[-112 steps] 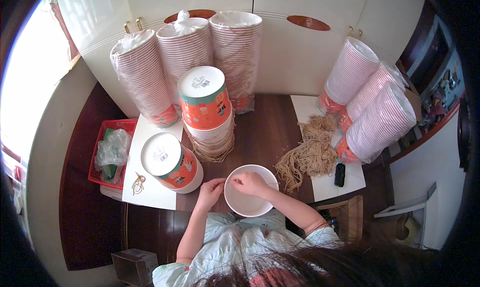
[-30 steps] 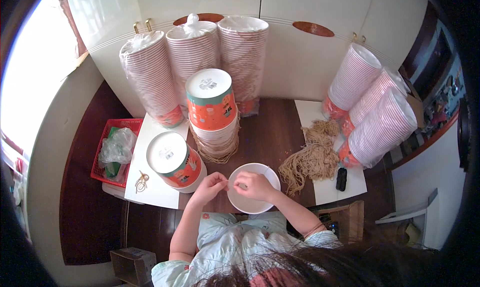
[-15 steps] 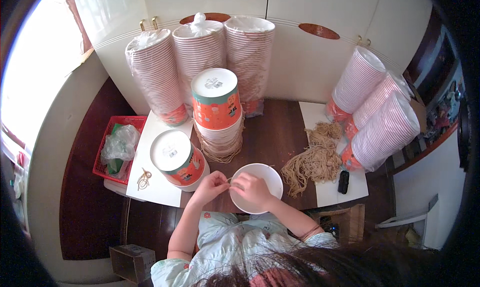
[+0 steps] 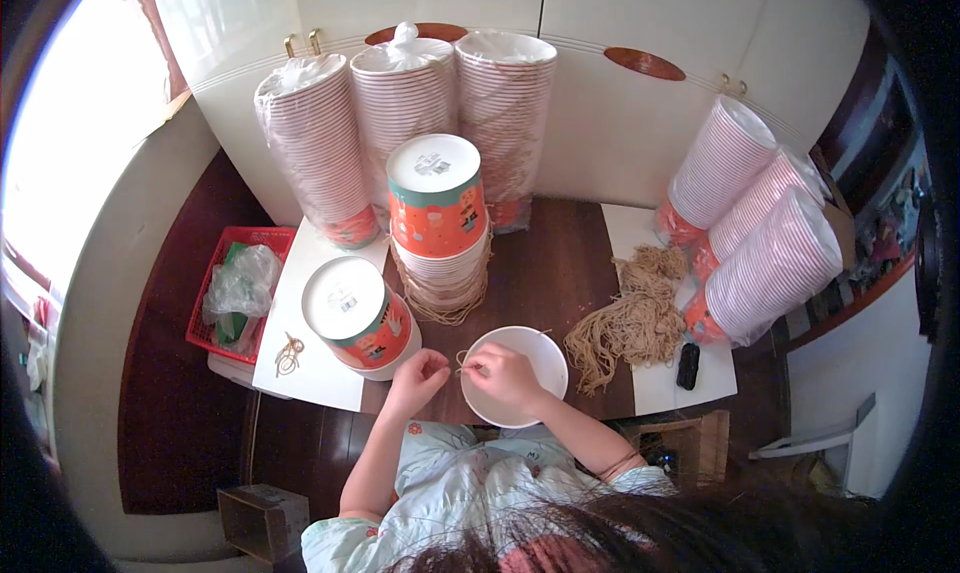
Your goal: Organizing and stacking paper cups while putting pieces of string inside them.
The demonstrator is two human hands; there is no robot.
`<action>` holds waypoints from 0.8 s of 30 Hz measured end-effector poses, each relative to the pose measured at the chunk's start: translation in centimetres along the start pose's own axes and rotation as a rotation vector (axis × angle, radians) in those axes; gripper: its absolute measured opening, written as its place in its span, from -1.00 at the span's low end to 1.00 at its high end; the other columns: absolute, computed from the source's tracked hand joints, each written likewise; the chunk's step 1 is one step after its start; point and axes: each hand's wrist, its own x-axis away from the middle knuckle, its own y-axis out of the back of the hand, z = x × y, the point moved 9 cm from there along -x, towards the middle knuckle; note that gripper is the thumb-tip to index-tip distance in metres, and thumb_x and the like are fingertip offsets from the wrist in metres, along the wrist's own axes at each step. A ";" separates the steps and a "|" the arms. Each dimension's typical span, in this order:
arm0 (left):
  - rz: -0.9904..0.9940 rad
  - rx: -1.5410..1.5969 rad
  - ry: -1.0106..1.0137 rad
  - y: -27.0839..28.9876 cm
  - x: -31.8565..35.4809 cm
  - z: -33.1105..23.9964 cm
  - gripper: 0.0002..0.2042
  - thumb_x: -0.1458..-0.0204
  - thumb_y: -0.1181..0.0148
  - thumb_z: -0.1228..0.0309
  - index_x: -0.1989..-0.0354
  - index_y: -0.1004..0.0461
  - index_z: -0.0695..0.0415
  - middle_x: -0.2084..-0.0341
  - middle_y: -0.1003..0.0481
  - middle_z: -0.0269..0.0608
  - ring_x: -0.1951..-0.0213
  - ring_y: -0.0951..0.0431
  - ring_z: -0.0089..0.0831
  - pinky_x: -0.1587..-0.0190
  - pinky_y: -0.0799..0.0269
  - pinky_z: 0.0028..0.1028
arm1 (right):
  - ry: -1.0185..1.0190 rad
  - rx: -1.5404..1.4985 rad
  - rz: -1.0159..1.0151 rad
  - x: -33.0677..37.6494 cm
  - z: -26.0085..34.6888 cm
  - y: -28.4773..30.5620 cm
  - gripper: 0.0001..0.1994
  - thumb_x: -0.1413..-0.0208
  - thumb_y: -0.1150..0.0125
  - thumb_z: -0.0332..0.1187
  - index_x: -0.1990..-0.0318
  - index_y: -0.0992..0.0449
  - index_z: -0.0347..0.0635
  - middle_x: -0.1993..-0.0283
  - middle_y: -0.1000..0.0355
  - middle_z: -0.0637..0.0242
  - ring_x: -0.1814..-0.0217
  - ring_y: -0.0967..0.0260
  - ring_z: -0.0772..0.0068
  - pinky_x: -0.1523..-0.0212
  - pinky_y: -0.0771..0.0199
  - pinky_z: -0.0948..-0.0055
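Observation:
In front of me a paper bucket [image 4: 545, 368] stands with its open white inside facing up. My right hand [image 4: 505, 375] is over its left side, thumb and fingers pinching a piece of tan cord [image 4: 461, 367] at the rim. Just left of the bucket, my left hand [image 4: 421, 378] is closed in a pinch; whatever its fingertips hold is too small to make out. Beside it, upside-down buckets [image 4: 342, 298] with orange and teal print are stacked. Behind stands a taller upturned stack [image 4: 434, 208], its lower rims hung with tan cords [image 4: 440, 308].
A heap of tan cords [image 4: 630, 323] lies right of the bucket, near a small black object [image 4: 687, 366]. Plastic-wrapped bucket stacks [image 4: 505, 123] stand at the back, and more wrapped stacks [image 4: 770, 268] lean at the right. Left are a loose cord bundle [image 4: 289, 355] and a red basket [image 4: 207, 313].
My hands have drawn slightly apart; the left has moved away from the right, and a bit of cord shows at my right fingertips. The stacks and cord heap stay as they were.

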 end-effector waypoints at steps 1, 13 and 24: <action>-0.036 -0.199 -0.002 0.5 0.4 0.3 -0.84 0.14 -0.13 0.51 0.35 -0.38 0.26 0.53 -0.42 -0.27 0.48 -0.42 -0.57 0.41 -0.36 -0.57 | 0.001 0.000 0.003 0.0 -0.1 -0.1 -0.92 0.17 -0.15 -0.34 0.50 -0.50 -0.11 0.43 -0.39 0.37 0.38 -0.37 0.35 0.41 -0.39 0.40; -0.313 -0.443 -0.232 -0.2 1.9 -0.5 -0.85 0.21 -0.16 0.49 0.40 -0.49 0.18 0.60 -0.45 -0.16 0.54 -0.46 -0.33 0.45 -0.39 -0.47 | -0.032 -0.117 0.034 -0.2 -0.9 -0.4 -0.91 0.18 -0.20 -0.39 0.47 -0.50 -0.16 0.45 -0.39 0.32 0.43 -0.38 0.36 0.42 -0.37 0.46; -0.268 -0.034 -0.171 -0.5 1.2 0.5 -0.92 0.10 -0.07 0.59 0.40 -0.45 0.25 0.54 -0.48 -0.26 0.46 -0.46 -0.62 0.40 -0.38 -0.62 | -0.061 -0.146 0.076 -0.4 -1.1 -0.7 -0.91 0.16 -0.18 -0.39 0.46 -0.49 -0.18 0.45 -0.38 0.32 0.43 -0.38 0.37 0.44 -0.36 0.47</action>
